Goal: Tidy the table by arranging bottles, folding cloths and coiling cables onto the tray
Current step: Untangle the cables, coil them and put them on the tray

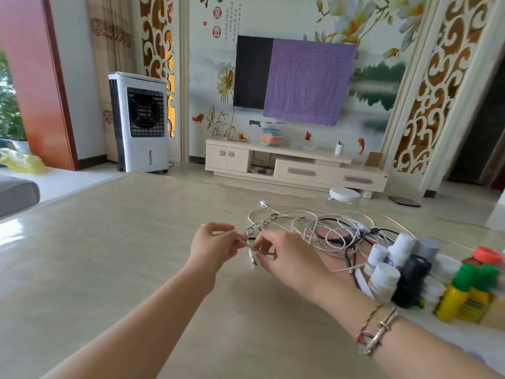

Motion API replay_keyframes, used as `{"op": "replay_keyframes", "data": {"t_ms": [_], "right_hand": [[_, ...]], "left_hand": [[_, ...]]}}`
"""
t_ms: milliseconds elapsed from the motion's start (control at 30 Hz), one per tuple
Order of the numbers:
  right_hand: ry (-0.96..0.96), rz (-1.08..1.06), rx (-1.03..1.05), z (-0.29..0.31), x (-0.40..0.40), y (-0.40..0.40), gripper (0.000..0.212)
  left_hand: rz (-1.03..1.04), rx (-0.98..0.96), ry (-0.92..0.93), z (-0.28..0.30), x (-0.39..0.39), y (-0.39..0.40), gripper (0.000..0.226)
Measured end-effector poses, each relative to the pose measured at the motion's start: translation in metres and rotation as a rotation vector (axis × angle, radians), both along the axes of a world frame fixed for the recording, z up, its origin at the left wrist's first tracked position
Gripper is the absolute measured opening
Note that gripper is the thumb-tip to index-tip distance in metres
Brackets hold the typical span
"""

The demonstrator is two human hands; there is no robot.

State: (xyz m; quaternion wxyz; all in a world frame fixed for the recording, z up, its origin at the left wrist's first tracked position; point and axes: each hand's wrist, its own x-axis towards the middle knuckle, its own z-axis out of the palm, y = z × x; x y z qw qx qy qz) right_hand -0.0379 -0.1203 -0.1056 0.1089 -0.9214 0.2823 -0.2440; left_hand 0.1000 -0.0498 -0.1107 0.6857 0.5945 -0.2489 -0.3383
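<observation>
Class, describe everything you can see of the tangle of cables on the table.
The tangle of cables is a loose heap of thin white and black cords, uncoiled, lying on the beige table behind the cluster of bottles. A white plug end sticks out at the far side. The left hand and right hand pinch one white cable's connector end.

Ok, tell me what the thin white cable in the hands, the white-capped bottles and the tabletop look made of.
Thin white cable: likely rubbery plastic sheath, matte and limp, with a metal-looking plug end.
White-capped bottles: probably plastic, smooth and opaque; blur hides detail.
Tabletop: beige, marble-like veining with glossy window glare, so polished stone or a glossy cover; cannot tell which.
</observation>
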Motion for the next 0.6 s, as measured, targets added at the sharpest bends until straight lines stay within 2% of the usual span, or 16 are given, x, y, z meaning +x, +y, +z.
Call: {"op": "replay_keyframes", "data": {"t_ms": [67,133,233,333,467,600], "right_hand": [[0.088,-0.042,-0.036,-0.004,-0.009,-0.004,0.013],[0.142,-0.114,-0.055,-0.008,-0.02,-0.013,0.015],[0.117,-0.194,-0.055,-0.008,-0.033,-0.024,0.016],[0.102,-0.149,-0.074,-0.001,-0.034,-0.027,0.018],[0.214,0.106,-0.247,0.005,-0.031,-0.021,0.022],[0.172,0.264,-0.39,-0.001,-0.027,-0.018,0.012]], "left_hand": [[0.001,-0.066,0.179,0.007,0.003,0.01,0.016],[0.006,-0.12,0.312,0.014,0.008,0.018,0.007],[0.018,-0.107,0.362,0.02,0.019,0.024,0.013],[-0.057,0.03,0.301,0.022,0.026,0.027,0.011],[-0.214,0.192,0.121,0.018,0.015,0.019,0.018],[-0.283,0.294,-0.035,0.012,0.007,0.004,0.014]]}}
